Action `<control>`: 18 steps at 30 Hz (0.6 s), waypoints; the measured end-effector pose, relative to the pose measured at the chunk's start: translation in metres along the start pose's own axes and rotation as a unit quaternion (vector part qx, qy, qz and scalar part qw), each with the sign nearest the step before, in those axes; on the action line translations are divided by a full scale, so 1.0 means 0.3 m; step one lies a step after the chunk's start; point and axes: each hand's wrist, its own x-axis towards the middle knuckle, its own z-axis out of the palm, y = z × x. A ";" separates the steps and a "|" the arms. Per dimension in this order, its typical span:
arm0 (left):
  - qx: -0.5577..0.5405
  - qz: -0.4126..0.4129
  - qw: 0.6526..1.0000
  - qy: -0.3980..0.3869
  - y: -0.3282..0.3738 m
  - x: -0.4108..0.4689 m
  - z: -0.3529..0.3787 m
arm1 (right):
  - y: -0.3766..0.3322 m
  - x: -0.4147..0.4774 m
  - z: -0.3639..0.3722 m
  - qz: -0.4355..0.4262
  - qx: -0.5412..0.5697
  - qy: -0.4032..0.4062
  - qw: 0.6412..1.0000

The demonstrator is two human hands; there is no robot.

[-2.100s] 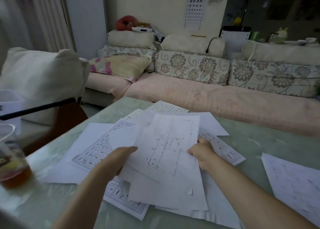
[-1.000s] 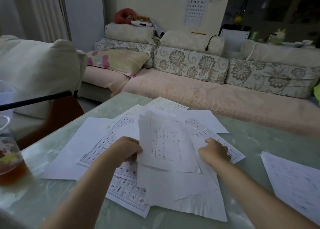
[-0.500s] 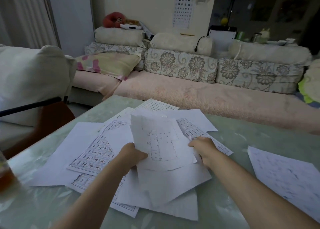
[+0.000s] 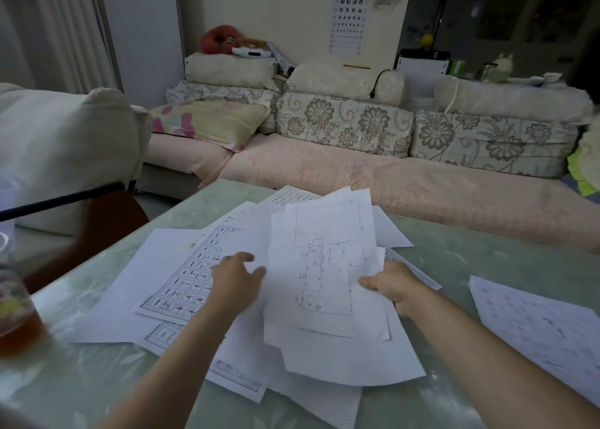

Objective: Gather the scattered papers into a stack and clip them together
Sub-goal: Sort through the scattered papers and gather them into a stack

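Several white printed papers lie scattered on the green marbled table [image 4: 448,259]. My right hand [image 4: 391,287] grips a bundle of sheets [image 4: 324,266] by their right edge; the top one shows a floor-plan drawing, and the bundle is lifted and tilted above the pile. My left hand [image 4: 235,277] hovers with relaxed, spread fingers at the bundle's left edge, over a sheet with a printed grid [image 4: 191,279]. More loose sheets [image 4: 324,393] lie under the bundle. A separate sheet [image 4: 539,328] lies apart at the right. No clip is visible.
A glass of brown drink [image 4: 16,311] stands at the table's left edge. A chair with a red-brown seat [image 4: 107,224] and a cushion stand left of the table. A sofa with a pink cover [image 4: 357,175] runs behind the table.
My left hand has let go of the floor-plan bundle and opened beside it. My right hand now holds the bundle alone, raised higher and shifted to the right.
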 end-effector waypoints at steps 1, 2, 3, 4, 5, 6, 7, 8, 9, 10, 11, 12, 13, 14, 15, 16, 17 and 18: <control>0.040 -0.006 0.999 0.020 -0.014 0.005 -0.012 | 0.004 -0.007 -0.016 0.002 0.007 -0.001 1.000; 0.098 -0.012 0.995 0.013 -0.030 0.009 -0.020 | 0.009 -0.005 -0.031 0.005 0.020 0.000 1.000; 0.175 -0.009 0.984 -0.012 -0.042 0.008 -0.027 | 0.010 -0.008 -0.042 0.009 0.032 0.001 0.999; 0.249 0.003 0.967 -0.047 -0.058 0.011 -0.027 | 0.007 -0.012 -0.049 0.007 0.043 0.004 0.999; 0.298 0.015 0.951 -0.084 -0.069 0.012 -0.024 | -0.001 -0.017 -0.052 0.001 0.051 0.006 0.999; 0.316 0.021 0.941 -0.121 -0.078 0.015 -0.022 | -0.008 -0.014 -0.051 -0.010 0.053 0.013 0.998; 0.317 0.027 0.936 -0.153 -0.090 0.022 -0.019 | -0.019 -0.015 -0.046 -0.020 0.050 0.020 0.998; 0.309 0.035 0.934 -0.177 -0.094 0.026 -0.019 | -0.026 -0.009 -0.038 -0.025 0.043 0.025 0.998; 0.296 0.050 0.935 -0.191 -0.099 0.031 -0.020 | -0.036 -0.004 -0.025 -0.022 0.034 0.023 0.999; 0.276 0.067 0.939 -0.196 -0.099 0.030 -0.023 | -0.046 0.005 -0.010 -0.015 0.025 0.012 0.999; 0.251 0.085 0.944 -0.195 -0.094 0.026 -0.024 | -0.058 0.013 0.007 -0.002 0.017 -0.003 1.000; 0.228 0.096 0.949 -0.196 -0.087 0.018 -0.022 | -0.070 0.021 0.026 0.011 0.011 -0.016 1.000; 0.219 0.105 0.949 -0.199 -0.083 0.011 -0.021 | -0.088 0.019 0.043 0.023 0.012 -0.026 0.999; 0.230 0.110 0.945 -0.205 -0.082 0.004 -0.019 | -0.104 0.020 0.060 0.041 0.017 -0.034 0.998; 0.255 0.112 0.937 -0.211 -0.082 -0.002 -0.019 | -0.121 0.017 0.076 0.056 0.023 -0.037 0.997; 0.279 0.111 0.930 -0.214 -0.088 -0.007 -0.023 | -0.132 0.020 0.088 0.071 0.027 -0.040 0.996; 0.292 0.110 0.926 -0.215 -0.098 -0.009 -0.024 | -0.142 0.019 0.096 0.082 0.035 -0.048 0.995; 0.294 0.109 0.926 -0.213 -0.105 -0.009 -0.027 | -0.145 0.022 0.106 0.088 0.041 -0.057 0.994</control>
